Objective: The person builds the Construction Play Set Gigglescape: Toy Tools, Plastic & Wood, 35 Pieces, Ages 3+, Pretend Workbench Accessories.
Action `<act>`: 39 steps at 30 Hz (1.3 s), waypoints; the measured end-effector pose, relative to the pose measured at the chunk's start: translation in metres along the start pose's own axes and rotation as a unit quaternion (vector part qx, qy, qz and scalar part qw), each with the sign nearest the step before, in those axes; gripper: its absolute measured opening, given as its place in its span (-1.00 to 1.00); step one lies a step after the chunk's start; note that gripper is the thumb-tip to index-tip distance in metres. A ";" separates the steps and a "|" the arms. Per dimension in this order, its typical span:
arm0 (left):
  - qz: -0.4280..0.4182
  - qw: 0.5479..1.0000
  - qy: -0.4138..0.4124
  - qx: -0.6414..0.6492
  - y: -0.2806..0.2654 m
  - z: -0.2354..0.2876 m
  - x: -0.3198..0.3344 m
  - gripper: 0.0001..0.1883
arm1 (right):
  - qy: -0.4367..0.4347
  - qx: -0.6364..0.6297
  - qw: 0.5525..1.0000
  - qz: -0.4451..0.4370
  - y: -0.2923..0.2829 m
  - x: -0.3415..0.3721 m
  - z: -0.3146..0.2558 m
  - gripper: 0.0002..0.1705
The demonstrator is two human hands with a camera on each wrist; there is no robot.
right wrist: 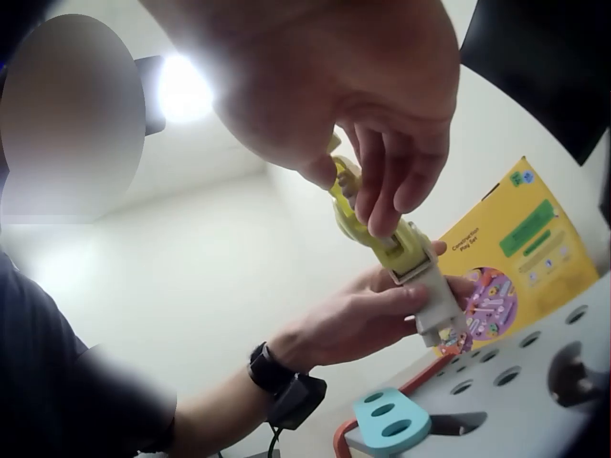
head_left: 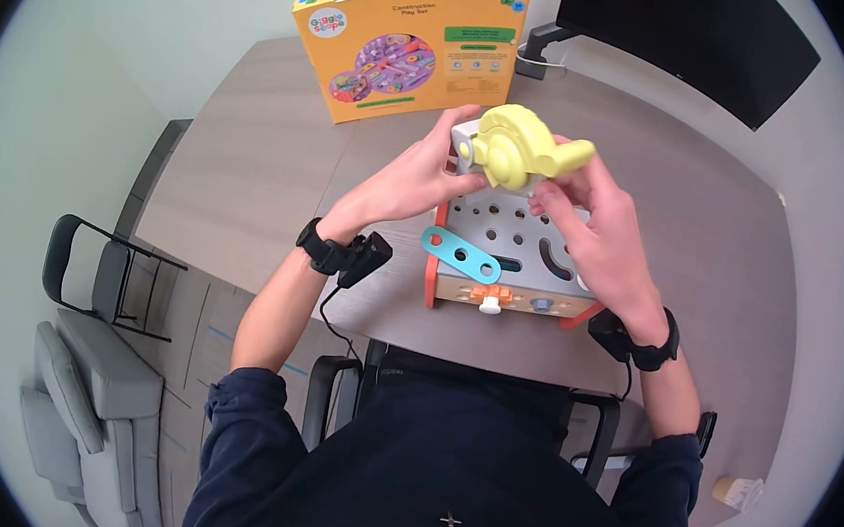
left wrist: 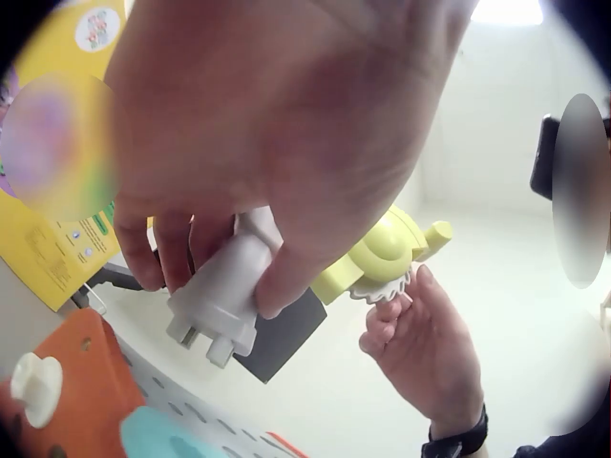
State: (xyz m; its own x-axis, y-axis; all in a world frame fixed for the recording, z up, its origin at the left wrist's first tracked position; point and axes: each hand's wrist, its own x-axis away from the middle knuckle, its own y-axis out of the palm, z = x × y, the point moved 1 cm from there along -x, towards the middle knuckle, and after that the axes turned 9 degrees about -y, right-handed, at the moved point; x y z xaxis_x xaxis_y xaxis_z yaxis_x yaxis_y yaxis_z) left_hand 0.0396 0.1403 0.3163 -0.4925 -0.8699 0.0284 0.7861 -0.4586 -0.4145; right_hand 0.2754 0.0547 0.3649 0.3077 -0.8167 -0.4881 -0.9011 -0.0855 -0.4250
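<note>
Above the toy workbench (head_left: 573,229), a yellow toy circular saw (head_left: 512,153) is joined to a grey plastic holder (left wrist: 218,298) with short prongs at its lower end. My left hand (head_left: 412,176) grips the grey holder between thumb and fingers. On the saw's other side, my right hand (head_left: 607,232) pinches the yellow part near its handle. A serrated grey blade (left wrist: 382,290) shows under the yellow guard in the left wrist view. The saw hides the back of the bench in the head view.
A teal strip with holes (head_left: 460,255) lies across the bench's left edge. An orange piece with a white bolt (head_left: 490,306) and a blue-grey bolt (head_left: 541,304) sit on its front. Behind stand a yellow box (head_left: 423,23) and a black monitor (head_left: 693,36).
</note>
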 end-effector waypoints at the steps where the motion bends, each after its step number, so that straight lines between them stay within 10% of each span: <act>1: 0.006 1.000 0.001 -0.024 0.000 -0.003 -0.002 -0.28 | 0.003 -0.001 1.000 -0.008 0.001 0.000 0.000 -0.60; 22: 0.002 0.991 0.063 -0.117 0.002 -0.010 0.010 -0.54 | -0.159 0.072 0.983 -0.049 0.004 -0.010 0.005 -0.53; 39: -0.008 0.993 0.062 -0.099 0.002 -0.026 0.005 -0.45 | -0.069 0.028 0.990 -0.116 0.018 -0.010 0.006 -0.62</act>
State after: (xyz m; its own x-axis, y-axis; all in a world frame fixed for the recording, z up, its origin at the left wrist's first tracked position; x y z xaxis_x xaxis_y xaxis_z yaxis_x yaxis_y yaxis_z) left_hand 0.0292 0.1402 0.2921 -0.5558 -0.8282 -0.0714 0.6955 -0.4163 -0.5856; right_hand 0.2576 0.0643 0.3575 0.5467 -0.6932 -0.4697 -0.7841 -0.2270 -0.5776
